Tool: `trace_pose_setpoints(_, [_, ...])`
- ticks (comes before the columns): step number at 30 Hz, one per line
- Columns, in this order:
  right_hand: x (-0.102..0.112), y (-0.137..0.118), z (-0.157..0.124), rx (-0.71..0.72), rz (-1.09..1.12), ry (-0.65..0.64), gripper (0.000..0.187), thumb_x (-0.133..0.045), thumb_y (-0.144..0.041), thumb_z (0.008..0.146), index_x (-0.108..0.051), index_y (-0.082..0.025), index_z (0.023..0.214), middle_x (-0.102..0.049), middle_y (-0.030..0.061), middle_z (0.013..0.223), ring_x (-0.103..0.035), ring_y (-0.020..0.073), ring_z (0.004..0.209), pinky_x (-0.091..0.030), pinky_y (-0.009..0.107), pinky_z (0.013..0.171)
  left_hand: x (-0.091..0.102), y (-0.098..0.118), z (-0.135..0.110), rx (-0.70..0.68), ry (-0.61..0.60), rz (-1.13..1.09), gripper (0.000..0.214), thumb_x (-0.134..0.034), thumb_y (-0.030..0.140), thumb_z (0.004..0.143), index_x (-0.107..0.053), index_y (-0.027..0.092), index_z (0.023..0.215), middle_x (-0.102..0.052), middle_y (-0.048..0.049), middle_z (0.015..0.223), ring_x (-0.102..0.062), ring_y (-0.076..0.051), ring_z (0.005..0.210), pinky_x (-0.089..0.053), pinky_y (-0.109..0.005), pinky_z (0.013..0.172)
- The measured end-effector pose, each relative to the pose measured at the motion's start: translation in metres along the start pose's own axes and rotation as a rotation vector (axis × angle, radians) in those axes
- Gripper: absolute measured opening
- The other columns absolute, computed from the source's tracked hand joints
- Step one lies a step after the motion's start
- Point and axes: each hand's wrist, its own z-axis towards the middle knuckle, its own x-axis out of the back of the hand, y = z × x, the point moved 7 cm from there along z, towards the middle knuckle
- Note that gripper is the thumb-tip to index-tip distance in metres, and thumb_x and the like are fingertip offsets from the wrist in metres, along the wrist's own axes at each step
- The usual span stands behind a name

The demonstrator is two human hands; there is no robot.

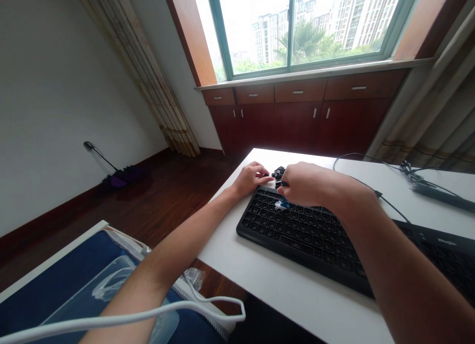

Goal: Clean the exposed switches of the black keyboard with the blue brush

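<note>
Left hand (252,178): centre frame, resting at the keyboard's far left corner, fingers curled, touching a small dark piece beside the loose keycaps (278,173).
Right hand (302,185): fingers pinched shut on a blue tool (284,201) pressed to the upper key rows.
Keyboard (315,235): on the white surface (297,294); one gap shows white.
Progress: judged early, as most keys remain seated.
Containers: none visible.
</note>
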Motion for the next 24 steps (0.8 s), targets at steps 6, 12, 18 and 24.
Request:
trace_pose_setpoints(6, [-0.0011, 0.0023, 0.0005, -0.012, 0.016, -0.012, 0.035, -0.054, -0.041, 0.086, -0.074, -0.018, 0.101, -0.072, 0.0118, 0.089, -0.063, 0.0228, 0.071, -0.042, 0.031, 0.058, 0.0012, 0.0019, -0.0001, 0.007, -0.008, 0.08, 0.029, -0.071, 0.043, 0.082, -0.074, 0.017, 0.093, -0.063, -0.0065, 0.1, -0.061, -0.012, 0.073, -0.056, -0.029, 0.072])
trace_pose_setpoints(12, [0.0002, 0.001, -0.0008, -0.012, 0.02, -0.011, 0.034, -0.054, -0.041, 0.085, -0.074, -0.017, 0.1, -0.072, 0.0127, 0.089, -0.063, 0.0231, 0.074, -0.041, 0.03, 0.057, 0.0023, 0.0081, -0.0011, -0.01, -0.006, 0.12, 0.026, -0.068, 0.042, 0.085, -0.073, 0.017, 0.091, -0.063, -0.0049, 0.093, -0.06, -0.011, 0.071, -0.053, -0.029, 0.074])
trace_pose_setpoints(18, [-0.0007, 0.003, -0.0001, -0.012, 0.019, -0.033, 0.036, -0.053, -0.042, 0.087, -0.074, -0.017, 0.099, -0.071, 0.0121, 0.086, -0.062, 0.022, 0.07, -0.04, 0.03, 0.056, 0.0002, 0.0045, 0.0017, -0.04, 0.0, 0.075, 0.024, -0.065, 0.038, 0.087, -0.073, 0.017, 0.093, -0.063, -0.0054, 0.095, -0.061, -0.012, 0.076, -0.054, -0.028, 0.076])
trace_pose_setpoints(24, [0.0006, 0.006, 0.0013, 0.023, 0.01, -0.034, 0.038, -0.05, -0.044, 0.089, -0.074, -0.016, 0.096, -0.071, 0.0121, 0.086, -0.062, 0.0207, 0.069, -0.039, 0.029, 0.055, -0.0026, 0.0078, 0.0068, -0.116, -0.013, 0.103, 0.017, -0.064, 0.032, 0.087, -0.072, 0.017, 0.092, -0.063, -0.0059, 0.097, -0.061, -0.013, 0.081, -0.053, -0.029, 0.08])
